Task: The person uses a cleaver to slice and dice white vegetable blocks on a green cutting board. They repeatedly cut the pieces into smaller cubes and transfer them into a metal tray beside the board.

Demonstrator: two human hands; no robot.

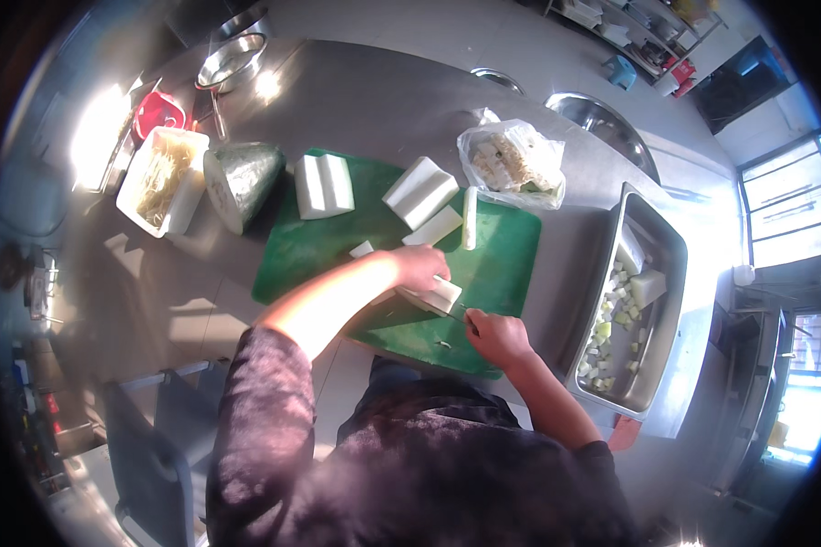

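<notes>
My left hand presses down on a long white piece of winter melon flesh lying on the green cutting board. The handle of a knife is in my right hand. Its blade runs low along the near side of that piece, mostly hidden from view. Farther back on the board are a grooved pair of white blocks, a larger white block, a flat slab and a narrow stick. Part of another white piece shows behind my left forearm.
Left of the board stand a large unpeeled winter melon chunk and a white tub of pale shreds. A clear plastic bag of food sits behind it. To the right, a steel pan holds cubes and blocks. A ladle lies far left.
</notes>
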